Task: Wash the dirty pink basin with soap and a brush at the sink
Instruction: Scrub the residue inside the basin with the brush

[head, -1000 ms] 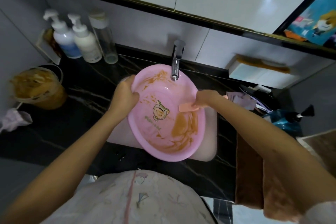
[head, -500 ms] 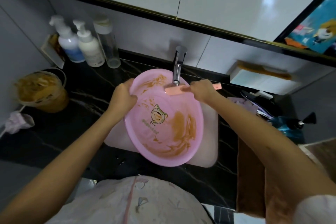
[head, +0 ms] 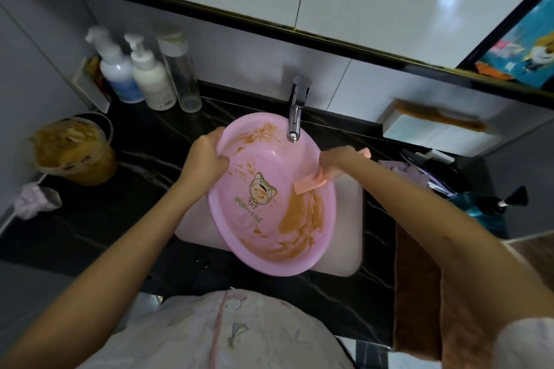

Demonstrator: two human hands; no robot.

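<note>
While tilted over sink (head: 344, 252), under tap (head: 295, 117): basin (head: 271, 159) smeared orange at near right | left hand (head: 207, 159): gripping far-left rim | right hand (head: 338, 162): clasping brush (head: 310, 184), head against right inner wall

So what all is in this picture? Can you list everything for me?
basin: one, pink, smeared orange-brown, over the sink
brush: one, salmon pink, inside the basin at its right
sink: one, pale, set in the counter
tap: one, silver, at the basin's far edge
counter: one, black marbled, around the sink
pump bottles: two, white, back left
clear bottle: one, beside the pump bottles
tub: one, clear, holding orange-brown stuff, far left
towel: one, brown, hanging at right
left hand: grips the basin's left rim
right hand: holds the brush
</note>
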